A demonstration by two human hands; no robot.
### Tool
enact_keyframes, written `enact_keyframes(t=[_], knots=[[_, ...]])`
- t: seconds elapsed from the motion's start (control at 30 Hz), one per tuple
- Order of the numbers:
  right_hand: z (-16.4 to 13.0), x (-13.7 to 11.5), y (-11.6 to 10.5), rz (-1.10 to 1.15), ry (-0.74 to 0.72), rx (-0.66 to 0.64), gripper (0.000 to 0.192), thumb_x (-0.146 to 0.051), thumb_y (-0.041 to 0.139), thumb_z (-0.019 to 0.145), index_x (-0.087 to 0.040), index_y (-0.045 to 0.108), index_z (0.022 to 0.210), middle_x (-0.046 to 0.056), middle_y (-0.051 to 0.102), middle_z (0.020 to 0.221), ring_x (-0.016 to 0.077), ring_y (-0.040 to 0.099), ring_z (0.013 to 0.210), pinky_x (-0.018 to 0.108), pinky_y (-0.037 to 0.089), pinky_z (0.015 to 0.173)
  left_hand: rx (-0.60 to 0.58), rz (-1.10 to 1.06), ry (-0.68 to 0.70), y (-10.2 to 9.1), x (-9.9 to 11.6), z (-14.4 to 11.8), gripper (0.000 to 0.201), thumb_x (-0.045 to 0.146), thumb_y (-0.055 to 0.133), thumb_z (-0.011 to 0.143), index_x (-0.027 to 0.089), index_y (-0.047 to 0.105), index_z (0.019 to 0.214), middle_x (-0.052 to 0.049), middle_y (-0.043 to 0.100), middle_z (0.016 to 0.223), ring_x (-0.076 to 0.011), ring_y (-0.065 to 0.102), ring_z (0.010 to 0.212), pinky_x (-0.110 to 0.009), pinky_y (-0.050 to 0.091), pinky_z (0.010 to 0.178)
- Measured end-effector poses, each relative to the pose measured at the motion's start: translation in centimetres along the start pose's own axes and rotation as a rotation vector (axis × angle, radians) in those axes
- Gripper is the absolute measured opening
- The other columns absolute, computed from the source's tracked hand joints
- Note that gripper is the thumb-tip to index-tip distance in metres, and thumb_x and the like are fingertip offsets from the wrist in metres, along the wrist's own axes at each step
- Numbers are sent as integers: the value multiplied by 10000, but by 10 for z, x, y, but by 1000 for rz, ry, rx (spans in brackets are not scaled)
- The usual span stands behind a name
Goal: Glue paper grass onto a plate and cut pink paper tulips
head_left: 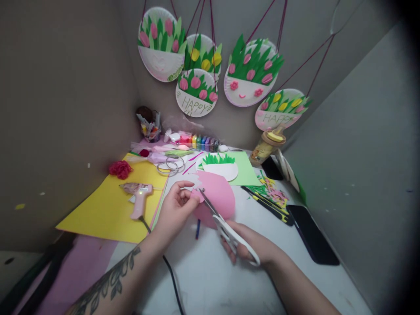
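Note:
My left hand (180,201) pinches a small piece of pink paper (197,195) between thumb and fingers. My right hand (243,245) is wrapped round the white handles of a pair of scissors (226,227). The scissor tips reach up to the small pink piece, close to my left fingertips. Whether the blades touch the paper I cannot tell. Below and behind the scissors is a larger pink paper sheet (221,188) with a curved edge. A dark blue pen-like stick (197,229) pokes out under it.
A pink glue gun (141,199) with a black cord lies on yellow paper (101,214). Behind my hands sits a half paper plate with green paper grass (223,170). To the right are paper scraps (272,190), yellow-black cutters (265,205) and a phone (313,236). Decorated plates (197,105) hang above.

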State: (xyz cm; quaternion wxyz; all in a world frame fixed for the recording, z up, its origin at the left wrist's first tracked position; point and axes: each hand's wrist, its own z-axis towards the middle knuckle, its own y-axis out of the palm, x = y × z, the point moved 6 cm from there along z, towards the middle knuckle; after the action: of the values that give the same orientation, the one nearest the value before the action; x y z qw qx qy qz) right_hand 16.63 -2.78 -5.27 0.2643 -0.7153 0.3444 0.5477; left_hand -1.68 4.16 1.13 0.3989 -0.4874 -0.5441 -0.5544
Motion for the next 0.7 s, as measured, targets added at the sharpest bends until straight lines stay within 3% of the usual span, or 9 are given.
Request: enact_keyframes(t=[0.33, 0.7], knots=[[2, -2, 9, 20, -103, -41, 730, -801, 523, 691, -148, 480, 1014, 8, 548, 746, 105, 548, 561, 237, 433, 517, 9, -15, 23, 0, 0, -1, 353, 275, 711, 703, 191, 520, 988, 72, 570, 613, -113, 604, 659, -239, 459, 694], [3, 0, 8, 44, -84, -20, 714, -781, 590, 659, -158, 500, 996, -3, 545, 737, 106, 547, 561, 234, 435, 506, 3, -6, 25, 0, 1, -1, 356, 289, 705, 714, 193, 504, 992, 65, 593, 615, -113, 597, 655, -228, 442, 681]])
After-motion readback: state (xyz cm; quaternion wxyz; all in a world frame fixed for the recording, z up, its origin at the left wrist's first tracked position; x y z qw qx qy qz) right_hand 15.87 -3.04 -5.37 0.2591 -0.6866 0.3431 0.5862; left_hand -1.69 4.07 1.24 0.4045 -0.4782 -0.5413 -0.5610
